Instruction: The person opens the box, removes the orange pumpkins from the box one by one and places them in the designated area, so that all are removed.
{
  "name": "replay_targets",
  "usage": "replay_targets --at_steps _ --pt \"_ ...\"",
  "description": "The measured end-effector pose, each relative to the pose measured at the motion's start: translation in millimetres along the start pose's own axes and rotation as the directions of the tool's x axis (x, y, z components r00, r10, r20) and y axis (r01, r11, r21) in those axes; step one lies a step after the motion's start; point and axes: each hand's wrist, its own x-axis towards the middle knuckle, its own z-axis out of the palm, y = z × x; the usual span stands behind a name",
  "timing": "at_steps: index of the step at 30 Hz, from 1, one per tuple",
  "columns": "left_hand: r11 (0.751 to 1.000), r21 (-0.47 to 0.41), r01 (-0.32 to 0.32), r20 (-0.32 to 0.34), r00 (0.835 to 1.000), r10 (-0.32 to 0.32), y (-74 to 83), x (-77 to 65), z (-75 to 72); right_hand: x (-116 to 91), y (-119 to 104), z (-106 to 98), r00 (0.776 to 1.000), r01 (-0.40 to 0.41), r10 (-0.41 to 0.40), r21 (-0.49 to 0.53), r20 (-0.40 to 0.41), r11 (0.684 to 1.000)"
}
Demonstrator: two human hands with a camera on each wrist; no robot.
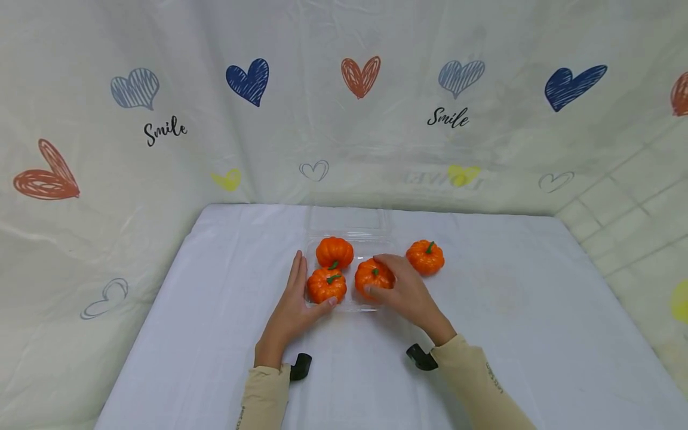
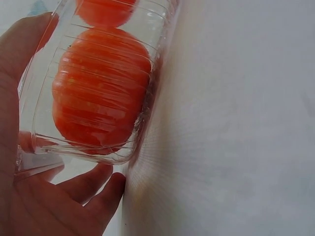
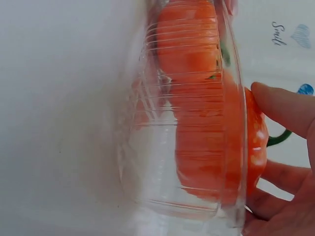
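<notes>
A clear plastic clamshell container (image 1: 352,301) sits on the table with its lid (image 1: 348,222) raised at the back. Two small orange pumpkins are inside on its left, a rear one (image 1: 334,252) and a front one (image 1: 325,288). My left hand (image 1: 290,316) rests at the near left corner, its fingers straight along the side and the thumb at the front rim. In my right hand (image 1: 412,300), thumb and fingers pinch a third pumpkin (image 1: 372,277) by its sides, over the container's right half. The right wrist view shows that pumpkin (image 3: 256,142) partly below the rim, green stem upward.
Just right of the container, another orange pumpkin (image 1: 425,258) lies on the white tablecloth (image 1: 516,334). Behind the table hangs a pale curtain (image 1: 333,131) printed with hearts. A black wrist camera (image 1: 301,366) juts inward from the left sleeve, another (image 1: 421,357) from the right.
</notes>
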Motion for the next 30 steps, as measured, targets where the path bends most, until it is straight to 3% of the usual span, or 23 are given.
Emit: replay_targets --at_steps 8,30 --pt "1.000 -0.016 -0.018 -0.002 1.000 0.018 -1.7 -0.8 0.9 -3 0 -2 0.996 0.049 -0.045 0.044 -0.075 0.998" --pt "1.000 -0.018 -0.019 -0.007 1.000 0.019 1.0 -1.3 1.6 -14 7 -29 0.991 0.089 -0.079 0.090 -0.108 0.992"
